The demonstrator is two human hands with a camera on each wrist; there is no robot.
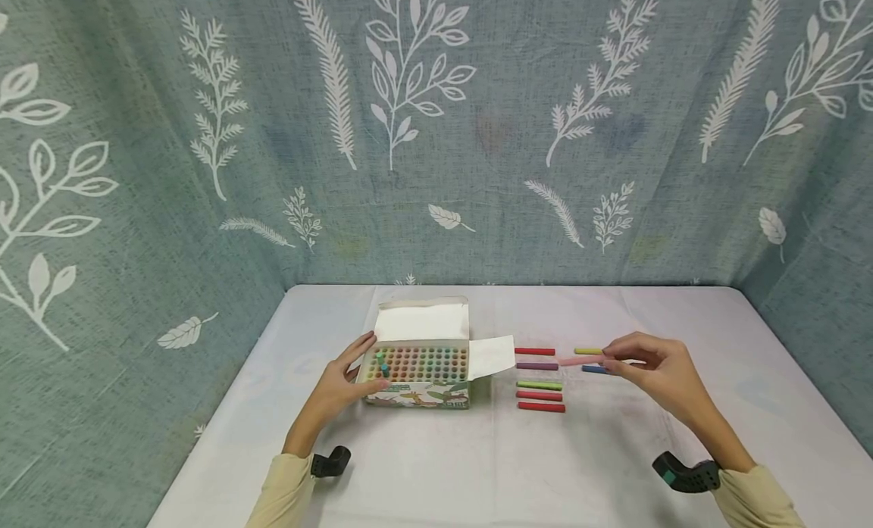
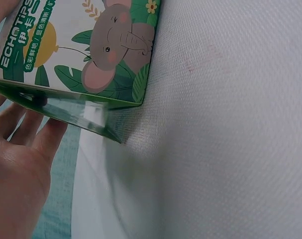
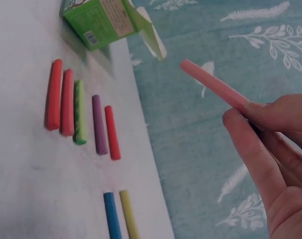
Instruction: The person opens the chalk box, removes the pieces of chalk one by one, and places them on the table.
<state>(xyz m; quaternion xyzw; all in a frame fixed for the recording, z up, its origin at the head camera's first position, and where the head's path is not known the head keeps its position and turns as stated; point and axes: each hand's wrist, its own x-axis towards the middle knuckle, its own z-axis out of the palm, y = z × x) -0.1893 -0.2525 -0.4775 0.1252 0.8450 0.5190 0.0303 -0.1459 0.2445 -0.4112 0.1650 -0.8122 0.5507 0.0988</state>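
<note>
Between the thumb and fingers of my right hand [image 1: 648, 365] is a stick of pink chalk [image 3: 210, 82], raised above the table and pointing left. My left hand [image 1: 334, 388] grips the left end of an open chalk box [image 1: 416, 398], thumb at the front and fingers at the side and back. Many chalk ends show inside the box, and a green and a teal stick [image 1: 385, 370] poke up at its left. Under the right hand lie a yellow chalk stick [image 3: 129, 214] and a blue chalk stick [image 3: 112, 215], partly hidden in the head view.
Right of the box a column of chalk lies on the white cloth [image 1: 518, 467]: a purple stick [image 1: 537, 367], a green stick [image 1: 539, 385] and several red ones. The box's side flap [image 1: 492, 356] sticks out toward them. A patterned curtain [image 1: 436, 134] hangs behind the table.
</note>
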